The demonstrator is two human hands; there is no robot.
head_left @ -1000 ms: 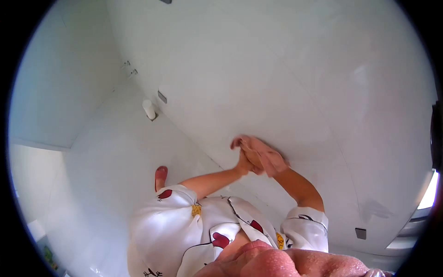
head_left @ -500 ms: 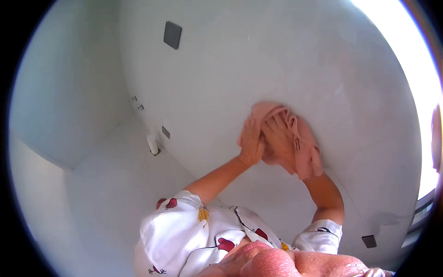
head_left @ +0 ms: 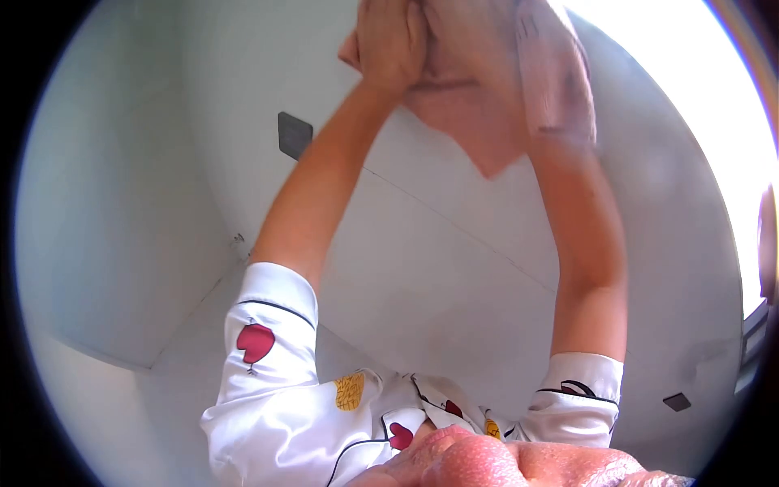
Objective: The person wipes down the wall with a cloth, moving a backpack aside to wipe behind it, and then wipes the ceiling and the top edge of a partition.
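Observation:
A pink cloth (head_left: 479, 122) is bunched against the pale wall at the top of the head view, one corner hanging down. My left hand (head_left: 393, 45) lies on its left part, its fingertips running out of the frame. Beside it, my right hand (head_left: 475, 36) is blurred and partly covered by the cloth, a fold of which drapes over the wrist. Both hands keep hold of the cloth, and both arms stretch up and away from me.
Dark square plates sit on the wall, one (head_left: 294, 135) by my left forearm and another (head_left: 677, 402) at lower right. A thin seam crosses the wall between my arms. Bright light comes from a window (head_left: 690, 89) at the right. Small fittings (head_left: 238, 246) are at the left corner.
Both hands have moved the cloth upward along the wall, to the top edge of view. My arms are straighter, and a cloth corner now hangs loose.

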